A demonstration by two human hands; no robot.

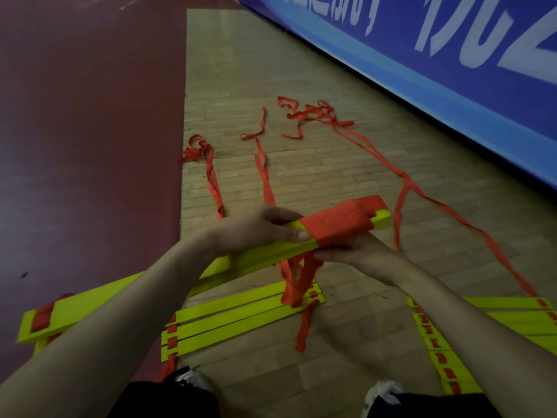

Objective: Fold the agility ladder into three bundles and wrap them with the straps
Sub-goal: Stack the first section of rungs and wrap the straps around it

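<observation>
A bundle of yellow ladder rungs [262, 257] is held above the floor, its far end wound in red strap [340, 224]. My left hand [256, 227] grips the bundle from above, thumb lying along the top edge beside the wrapping. My right hand [355, 251] is under the wrapped end and pinches the loose red strap [297, 282] that hangs down. A second group of yellow rungs [241, 318] lies flat on the floor below. A third group [482, 327] lies at the right. Long red straps [265, 176] trail away across the wood.
The wooden floor [301, 176] runs forward, bordered by dark red flooring [90, 146] on the left and a blue banner [422, 55] on the right. More tangled red strap [313, 114] lies far ahead. My knees and shoes [382, 390] are at the bottom edge.
</observation>
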